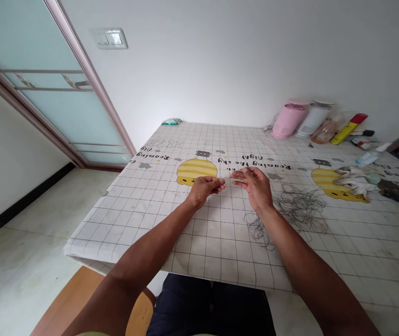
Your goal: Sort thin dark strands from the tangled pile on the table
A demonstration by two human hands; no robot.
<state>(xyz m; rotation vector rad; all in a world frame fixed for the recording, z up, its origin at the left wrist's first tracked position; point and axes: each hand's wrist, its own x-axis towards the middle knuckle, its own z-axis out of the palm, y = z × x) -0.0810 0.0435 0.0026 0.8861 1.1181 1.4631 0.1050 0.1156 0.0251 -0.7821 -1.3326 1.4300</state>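
Over the middle of the checked tablecloth, my left hand is closed in a pinch; what it holds, if anything, is too fine to make out. Just right of it, my right hand has its fingers apart, pointing towards the left one, with nothing clear in them. A small gap separates the fingertips. Loose tangles of thin dark wire lie beside and partly behind my right hand and forearm. At the table's back left, a few thin wire loops rest in a row.
Along the back right stand a pink cylinder, a white one, a bottle and a yellow-red box. Crumpled cloths lie at the right. A small green-white packet sits at the back left corner. A wooden chair is below.
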